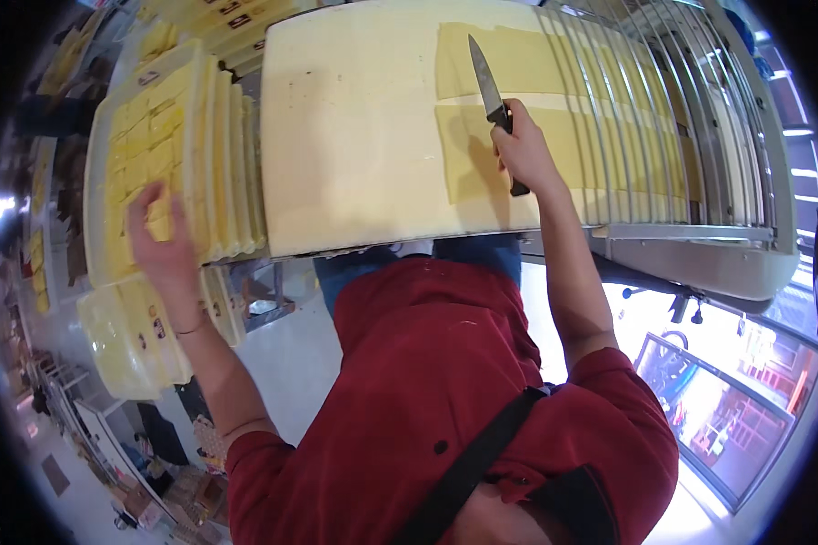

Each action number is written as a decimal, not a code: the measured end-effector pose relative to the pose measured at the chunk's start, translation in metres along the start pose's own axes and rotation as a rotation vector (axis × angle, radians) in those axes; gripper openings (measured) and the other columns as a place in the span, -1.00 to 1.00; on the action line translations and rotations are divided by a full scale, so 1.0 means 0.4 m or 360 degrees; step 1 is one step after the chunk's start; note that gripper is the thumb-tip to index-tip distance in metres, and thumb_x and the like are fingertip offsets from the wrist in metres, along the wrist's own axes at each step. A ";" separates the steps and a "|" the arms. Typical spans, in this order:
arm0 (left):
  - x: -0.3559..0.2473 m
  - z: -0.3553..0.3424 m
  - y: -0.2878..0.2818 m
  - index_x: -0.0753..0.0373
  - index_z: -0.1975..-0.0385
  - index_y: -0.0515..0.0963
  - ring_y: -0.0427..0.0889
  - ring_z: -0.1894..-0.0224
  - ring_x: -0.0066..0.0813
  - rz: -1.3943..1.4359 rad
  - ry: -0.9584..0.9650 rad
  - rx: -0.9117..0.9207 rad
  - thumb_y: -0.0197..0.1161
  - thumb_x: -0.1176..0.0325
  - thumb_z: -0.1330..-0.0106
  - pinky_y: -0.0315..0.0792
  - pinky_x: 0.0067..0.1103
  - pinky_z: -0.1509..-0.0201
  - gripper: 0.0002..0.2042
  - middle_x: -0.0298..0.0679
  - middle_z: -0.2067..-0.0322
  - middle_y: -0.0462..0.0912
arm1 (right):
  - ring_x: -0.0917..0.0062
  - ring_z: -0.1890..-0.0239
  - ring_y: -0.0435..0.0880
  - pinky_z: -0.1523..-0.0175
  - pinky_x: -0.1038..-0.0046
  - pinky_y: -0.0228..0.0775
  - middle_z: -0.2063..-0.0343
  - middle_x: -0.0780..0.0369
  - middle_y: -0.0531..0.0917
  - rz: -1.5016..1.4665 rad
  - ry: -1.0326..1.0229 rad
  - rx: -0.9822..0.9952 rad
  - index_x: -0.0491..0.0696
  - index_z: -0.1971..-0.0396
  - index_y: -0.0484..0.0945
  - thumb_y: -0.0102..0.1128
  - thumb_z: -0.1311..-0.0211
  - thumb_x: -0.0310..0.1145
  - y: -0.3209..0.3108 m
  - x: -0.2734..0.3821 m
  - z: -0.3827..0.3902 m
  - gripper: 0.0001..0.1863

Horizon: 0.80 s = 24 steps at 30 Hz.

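A knife (486,82) with a black handle is gripped in my right hand (527,150), its blade pointing away from me. The hand hovers over two flat yellow dough sheets, a far dough sheet (518,64) and a near dough sheet (471,150), side by side on a cream conveyor belt (354,136). To the left, my left hand (164,241) is slightly blurred, thumb and fingers apart with nothing visible between them. It is above a pale plastic tray (100,200) of yellow dough pieces (150,136), at the top of a leaning stack.
A guard of metal bars (627,118) covers the belt's right part, with the sheets running under it. More trays (127,341) stand at the lower left, and others (236,23) at the far left. A glass door (713,413) is at the lower right.
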State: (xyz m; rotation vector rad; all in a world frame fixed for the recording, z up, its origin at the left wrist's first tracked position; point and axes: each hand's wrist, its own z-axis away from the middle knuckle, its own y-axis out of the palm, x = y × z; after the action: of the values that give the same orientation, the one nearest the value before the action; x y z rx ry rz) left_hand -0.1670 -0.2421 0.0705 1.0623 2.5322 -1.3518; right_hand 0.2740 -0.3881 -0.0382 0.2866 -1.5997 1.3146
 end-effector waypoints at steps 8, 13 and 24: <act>-0.312 0.111 0.447 0.27 0.13 0.56 0.60 0.09 -0.38 0.1146 -0.0026 0.0977 0.29 0.47 -0.23 0.47 -0.47 0.00 -0.78 -0.20 0.19 0.61 | 0.09 0.45 0.65 0.35 0.11 0.45 0.54 -0.07 0.60 0.0407 -0.0027 0.0089 0.03 -0.37 0.11 -0.05 -0.33 -0.43 -0.029 0.038 0.207 -0.40; -0.404 0.092 0.621 0.28 0.12 0.55 0.59 0.08 -0.24 0.1078 0.0075 0.1022 0.34 0.43 -0.15 0.49 -0.43 0.00 -0.71 -0.13 0.20 0.58 | -0.11 0.37 0.62 0.16 0.01 0.43 0.48 -0.17 0.61 0.0648 0.0168 0.0223 0.09 -0.44 0.00 -0.15 -0.36 -0.43 0.011 0.032 0.191 -0.35; -0.501 0.040 0.756 0.22 0.20 0.57 0.53 0.01 -0.03 0.0575 0.0173 0.1177 0.46 0.22 -0.06 0.45 -0.31 -0.06 -0.65 -0.05 0.14 0.57 | -0.12 0.42 0.62 0.19 -0.03 0.44 0.49 -0.25 0.59 0.0478 0.0163 0.0413 0.13 -0.47 -0.15 -0.18 -0.38 -0.41 -0.002 0.013 0.150 -0.30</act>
State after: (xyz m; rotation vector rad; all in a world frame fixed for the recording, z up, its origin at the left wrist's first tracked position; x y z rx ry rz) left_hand 0.1649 -0.2502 -0.0767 1.6279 1.7542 -2.1980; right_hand 0.2400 -0.4366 -0.0281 0.1361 -1.4239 1.7446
